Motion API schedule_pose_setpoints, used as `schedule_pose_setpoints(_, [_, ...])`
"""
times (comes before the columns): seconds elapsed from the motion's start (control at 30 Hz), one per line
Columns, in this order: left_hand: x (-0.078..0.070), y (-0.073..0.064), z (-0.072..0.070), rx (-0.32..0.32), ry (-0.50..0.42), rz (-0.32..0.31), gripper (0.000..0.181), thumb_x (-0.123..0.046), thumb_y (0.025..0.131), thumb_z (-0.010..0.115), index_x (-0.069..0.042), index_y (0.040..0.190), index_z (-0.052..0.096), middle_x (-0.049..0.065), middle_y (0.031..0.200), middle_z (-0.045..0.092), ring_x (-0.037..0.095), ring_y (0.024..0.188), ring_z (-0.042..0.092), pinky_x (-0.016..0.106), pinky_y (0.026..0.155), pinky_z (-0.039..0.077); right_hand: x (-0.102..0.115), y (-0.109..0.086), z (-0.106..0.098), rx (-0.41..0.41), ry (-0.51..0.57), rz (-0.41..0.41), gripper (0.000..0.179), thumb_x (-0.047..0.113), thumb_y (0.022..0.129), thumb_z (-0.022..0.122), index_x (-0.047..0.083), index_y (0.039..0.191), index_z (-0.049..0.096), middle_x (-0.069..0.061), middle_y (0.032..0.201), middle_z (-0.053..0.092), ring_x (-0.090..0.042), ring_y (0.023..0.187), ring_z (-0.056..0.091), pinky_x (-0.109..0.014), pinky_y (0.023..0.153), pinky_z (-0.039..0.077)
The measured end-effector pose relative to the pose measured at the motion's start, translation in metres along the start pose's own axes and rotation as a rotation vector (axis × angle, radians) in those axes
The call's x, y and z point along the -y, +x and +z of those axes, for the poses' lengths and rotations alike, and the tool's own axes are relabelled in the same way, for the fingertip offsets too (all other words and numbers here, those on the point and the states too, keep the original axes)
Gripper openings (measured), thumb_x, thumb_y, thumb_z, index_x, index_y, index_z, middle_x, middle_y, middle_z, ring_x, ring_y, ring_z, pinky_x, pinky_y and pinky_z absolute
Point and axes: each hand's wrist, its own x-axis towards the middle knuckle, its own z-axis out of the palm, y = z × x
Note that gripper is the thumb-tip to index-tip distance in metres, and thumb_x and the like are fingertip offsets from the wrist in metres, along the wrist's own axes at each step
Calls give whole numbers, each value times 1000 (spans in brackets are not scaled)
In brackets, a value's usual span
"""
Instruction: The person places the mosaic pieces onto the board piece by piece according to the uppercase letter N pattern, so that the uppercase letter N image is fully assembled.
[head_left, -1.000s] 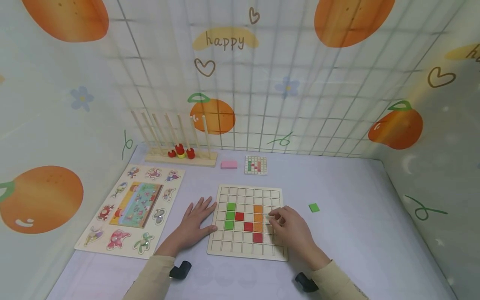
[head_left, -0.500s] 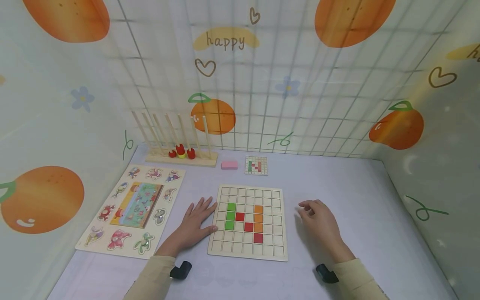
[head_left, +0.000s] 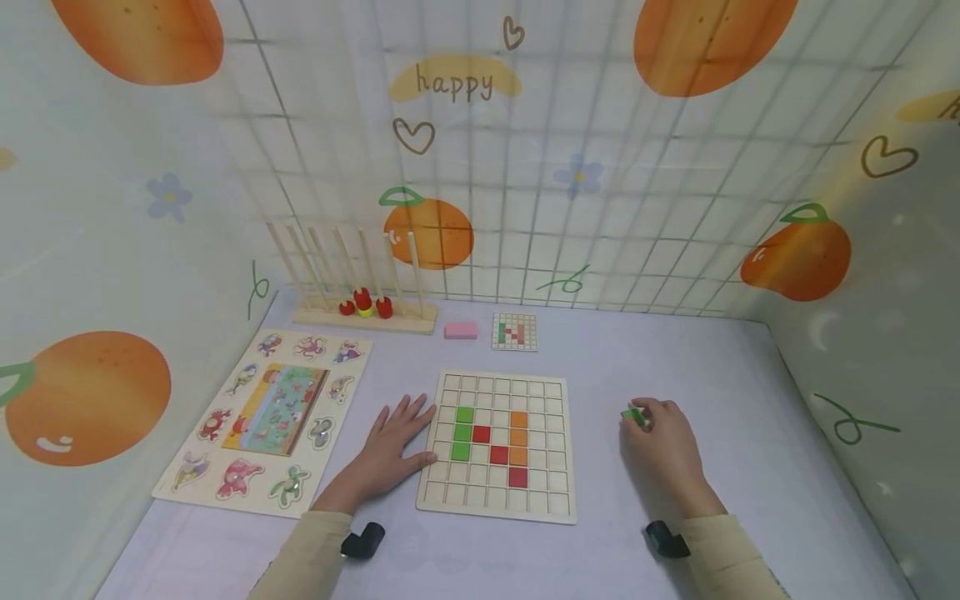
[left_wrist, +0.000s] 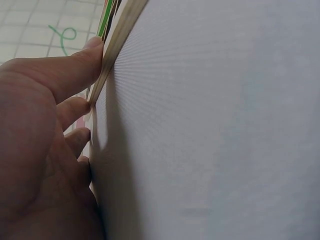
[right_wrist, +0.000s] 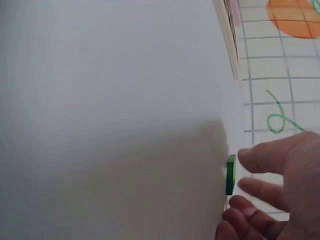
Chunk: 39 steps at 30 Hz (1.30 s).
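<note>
My right hand [head_left: 667, 446] hovers over a small square green tile [right_wrist: 230, 175] lying on the table right of the grid board. In the right wrist view the thumb and index fingertips are apart, just above the tile, not gripping it; the other fingers are loosely curled. My left hand [head_left: 390, 454] lies flat with fingers spread, its thumb and index fingertips touching the left edge of the wooden grid board [head_left: 457, 492]. On the board are a column of green tiles [head_left: 462, 433], a column of orange tiles [head_left: 518, 437] and a diagonal of red tiles [head_left: 499, 455].
Behind the board lie a small pattern card [head_left: 514, 332] with a coloured grid and a pink block [head_left: 461, 331]. At the back left stands a wooden peg rack [head_left: 364, 319] with a few red beads. A picture puzzle board [head_left: 315, 483] lies left of my left hand.
My right hand has moved away from the grid board to the right and has come over the green tile. The left hand stays at the board's edge.
</note>
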Motion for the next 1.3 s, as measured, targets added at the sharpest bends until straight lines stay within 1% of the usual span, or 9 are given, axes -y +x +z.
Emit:
schedule_pose_setpoints(0.13, [-1,0,0,-6,0,0,79,-43,96,68,-14,160,33,5,170,16,30,157,2,52,126,-5,-1,0,-1,2,4,6,38,18,96,62,-5,127,64,-23,110,62,-36,99,59,-53,84,51])
schedule_pose_setpoints(0.33, [0,0,1,-1,3,-6,79,-43,96,68,-15,161,32,4,170,15,29,157,1,52,126,-5,1,-1,1,34,-18,-29,34,17,95,66,-3,123,67,-20,106,66,-34,97,62,-51,83,53])
schedule_pose_setpoints(0.5, [1,1,1,4,8,-14,80,-44,96,68,-16,161,32,3,170,14,27,157,0,51,126,-6,10,-4,5,63,-31,-52,33,15,94,70,-2,122,68,-18,106,66,-32,96,62,-50,83,55])
schedule_pose_setpoints(0.63, [0,1,1,8,10,-21,79,-44,96,68,-17,161,32,3,170,14,27,157,0,51,126,-6,18,-6,11,85,-37,-50,33,15,93,72,0,123,68,-17,108,66,-31,98,62,-50,84,55])
schedule_pose_setpoints(0.8, [0,1,1,11,4,-22,79,-43,96,68,-17,161,32,3,170,14,27,157,0,51,126,-5,21,-6,18,116,-21,-57,33,15,93,73,4,123,69,-13,107,64,-27,95,60,-46,81,55])
schedule_pose_setpoints(0.97, [-1,0,0,10,4,-17,79,-43,96,68,-17,161,32,3,170,15,28,157,1,51,126,-5,23,-6,20,133,-2,-67,30,13,92,73,9,121,68,-11,107,63,-25,92,59,-43,78,55])
schedule_pose_setpoints(1.07, [-1,1,0,8,10,-16,79,-44,96,68,-17,161,32,3,170,15,28,157,1,51,126,-5,25,-7,19,142,-10,-68,29,12,92,74,12,120,68,-9,100,63,-23,86,57,-39,72,52])
schedule_pose_setpoints(1.2, [-1,1,0,9,10,-14,79,-44,96,68,-17,161,32,3,170,14,28,157,1,51,126,-5,25,-8,18,157,-14,-68,28,12,93,73,15,120,66,-5,89,61,-21,77,53,-32,62,46])
schedule_pose_setpoints(1.3, [-1,1,0,11,7,-14,80,-44,96,68,-17,161,32,3,170,14,28,157,1,51,126,-5,25,-9,18,162,9,-66,27,13,95,71,16,121,65,-4,90,64,-20,77,54,-30,62,47])
